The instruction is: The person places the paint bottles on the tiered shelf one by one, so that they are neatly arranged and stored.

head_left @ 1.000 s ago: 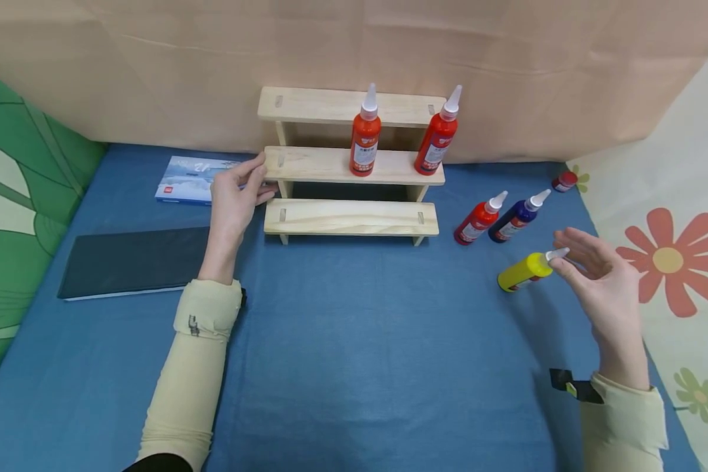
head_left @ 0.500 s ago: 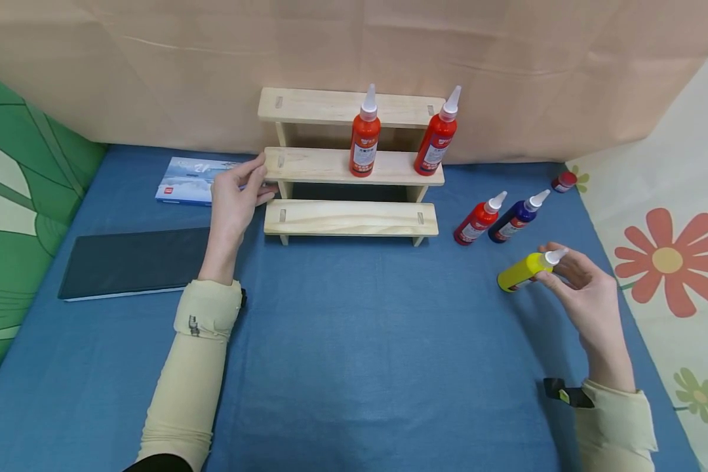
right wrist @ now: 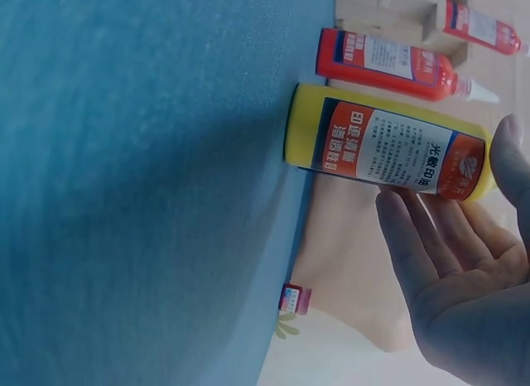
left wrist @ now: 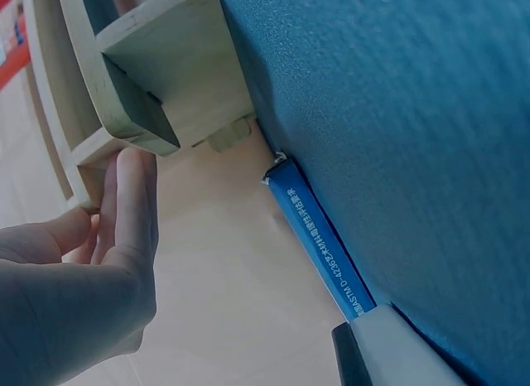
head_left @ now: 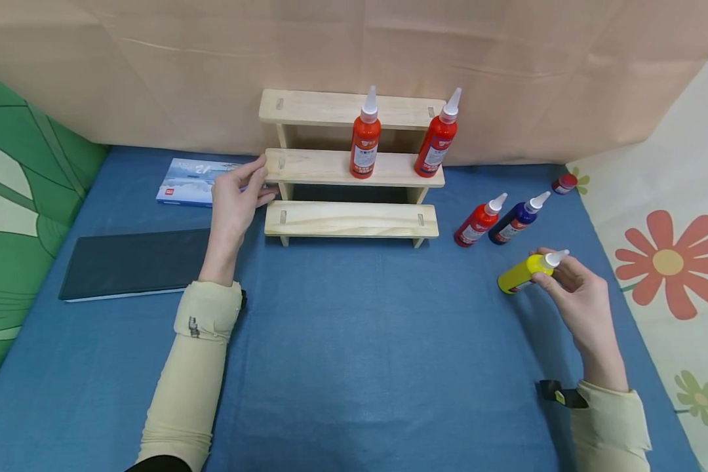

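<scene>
My left hand [head_left: 236, 196] grips the left end of a three-step wooden shelf [head_left: 324, 219] at its middle step; in the left wrist view, thumb and fingers [left wrist: 132, 204] close on the board's end. At the right, my right hand [head_left: 578, 295] holds a yellow ink bottle [head_left: 519, 274] near its white nozzle, thumb on one side and fingers on the other. The bottle's base is at the blue cloth, and its label faces the right wrist camera. Two red ink bottles [head_left: 364, 147] stand on the middle step, one centred and one at its right end.
Beyond the yellow bottle, a red bottle [head_left: 478, 223] and a dark blue bottle [head_left: 516, 221] stand side by side. A small red-capped jar [head_left: 564, 183] sits at the far right. Left of the shelf lie a blue-and-white box [head_left: 191, 180] and a black notebook [head_left: 136, 262].
My right hand has moved left and closed its thumb and fingers around the top of the yellow bottle, which stays in place. The left hand and shelf have not moved.
</scene>
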Demonstrator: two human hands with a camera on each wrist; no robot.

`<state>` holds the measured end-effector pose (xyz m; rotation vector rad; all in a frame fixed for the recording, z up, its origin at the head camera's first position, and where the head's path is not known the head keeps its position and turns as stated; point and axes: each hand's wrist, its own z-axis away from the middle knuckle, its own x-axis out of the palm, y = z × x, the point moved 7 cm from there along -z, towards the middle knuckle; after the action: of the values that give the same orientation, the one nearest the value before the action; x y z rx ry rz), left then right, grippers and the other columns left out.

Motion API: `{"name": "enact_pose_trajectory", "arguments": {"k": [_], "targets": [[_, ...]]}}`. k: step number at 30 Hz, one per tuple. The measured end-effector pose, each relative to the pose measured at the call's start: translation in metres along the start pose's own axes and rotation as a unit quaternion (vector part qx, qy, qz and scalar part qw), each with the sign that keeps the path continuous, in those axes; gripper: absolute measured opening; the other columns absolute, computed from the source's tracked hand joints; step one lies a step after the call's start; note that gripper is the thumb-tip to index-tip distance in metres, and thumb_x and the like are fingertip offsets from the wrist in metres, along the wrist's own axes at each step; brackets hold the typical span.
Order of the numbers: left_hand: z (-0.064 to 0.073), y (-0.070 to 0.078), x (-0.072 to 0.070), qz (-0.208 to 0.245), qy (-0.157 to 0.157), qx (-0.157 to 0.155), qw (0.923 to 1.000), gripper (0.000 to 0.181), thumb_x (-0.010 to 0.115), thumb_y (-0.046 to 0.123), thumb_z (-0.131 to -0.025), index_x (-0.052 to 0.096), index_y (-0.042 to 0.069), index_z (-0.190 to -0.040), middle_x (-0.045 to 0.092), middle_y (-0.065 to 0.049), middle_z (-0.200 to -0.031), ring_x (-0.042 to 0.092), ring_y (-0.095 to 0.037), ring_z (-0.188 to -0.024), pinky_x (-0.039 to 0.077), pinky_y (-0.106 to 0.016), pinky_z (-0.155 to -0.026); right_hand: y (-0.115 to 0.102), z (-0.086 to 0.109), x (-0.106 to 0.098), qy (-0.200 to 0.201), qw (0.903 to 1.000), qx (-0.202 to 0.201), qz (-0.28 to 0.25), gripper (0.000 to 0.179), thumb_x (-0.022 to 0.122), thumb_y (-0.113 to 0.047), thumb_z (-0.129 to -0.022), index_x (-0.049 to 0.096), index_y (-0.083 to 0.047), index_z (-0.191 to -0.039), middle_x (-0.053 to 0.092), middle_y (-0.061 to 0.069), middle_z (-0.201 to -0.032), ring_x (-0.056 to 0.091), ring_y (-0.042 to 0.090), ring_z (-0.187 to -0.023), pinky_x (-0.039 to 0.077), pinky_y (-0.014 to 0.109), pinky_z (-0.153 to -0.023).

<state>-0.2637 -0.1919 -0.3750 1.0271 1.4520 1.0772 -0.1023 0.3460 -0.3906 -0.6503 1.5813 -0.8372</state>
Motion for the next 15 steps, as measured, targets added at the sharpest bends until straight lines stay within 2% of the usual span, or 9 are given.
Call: {"name": "enact_pose_trajectory", "arguments": {"k": [7, 15], "targets": [[0.0001, -0.0001, 0.0002, -0.005, 0.0, -0.002, 1.0, 0.041, 0.058, 0.016, -0.113, 0.058, 0.004, -0.153, 0.063, -0.026, -0.143, 0.074, -0.039, -0.112, 0.063, -0.023, -0.09, 0.0012, -0.0007, 0.0003, 0.01, 0.9999, 0.002, -0.005, 0.046, 0.071, -0.017, -0.106, 0.062, 0.0, -0.148, 0.068, -0.014, -0.13, 0.062, -0.005, -0.114, 0.051, 0.005, -0.093], [-0.0001, 0.0001, 0.0, -0.004, -0.001, -0.001, 1.0, 0.041, 0.058, 0.015, -0.113, 0.058, 0.003, -0.152, 0.063, -0.027, -0.143, 0.074, -0.04, -0.112, 0.063, -0.022, -0.089, -0.0006, -0.0021, 0.0021, 0.02, 0.9997, 0.009, -0.009, 0.044, 0.074, -0.017, -0.104, 0.065, -0.002, -0.145, 0.069, -0.017, -0.125, 0.063, -0.004, -0.112, 0.051, 0.006, -0.093]]}}
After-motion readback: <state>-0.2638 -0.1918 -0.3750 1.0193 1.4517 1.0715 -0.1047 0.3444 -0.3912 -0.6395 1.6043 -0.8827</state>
